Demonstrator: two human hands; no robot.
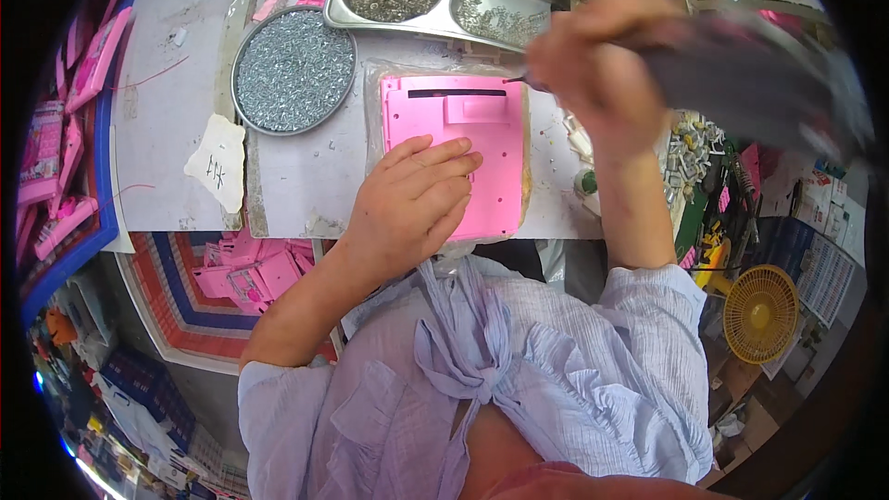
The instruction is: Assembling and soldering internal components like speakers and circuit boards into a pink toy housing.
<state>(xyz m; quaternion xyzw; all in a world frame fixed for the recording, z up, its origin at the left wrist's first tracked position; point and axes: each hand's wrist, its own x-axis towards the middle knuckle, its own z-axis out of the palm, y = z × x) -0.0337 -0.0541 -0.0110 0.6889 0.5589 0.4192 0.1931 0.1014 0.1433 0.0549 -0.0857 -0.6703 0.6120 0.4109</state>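
A pink plastic housing (491, 162) lies on a padded, plastic-wrapped work surface in front of me, with a black strip along its far end. My left hand (417, 190) rests flat on the housing's left side, fingers stretched out, pressing on it. In my right hand (607, 74) is a dark electric screwdriver (741, 74), its body blurred and slanting up to the right. The thin bit points left, and its tip is at the housing's far right corner; I cannot tell whether it touches a screw.
A round dish of small screws (294, 69) stands at the left. Beyond the housing is a metal tray (444, 23) with springs and small metal parts. Pink parts fill a striped bin (176, 310) lower left. At right are loose small metal parts (690, 153) and a yellow fan (761, 315).
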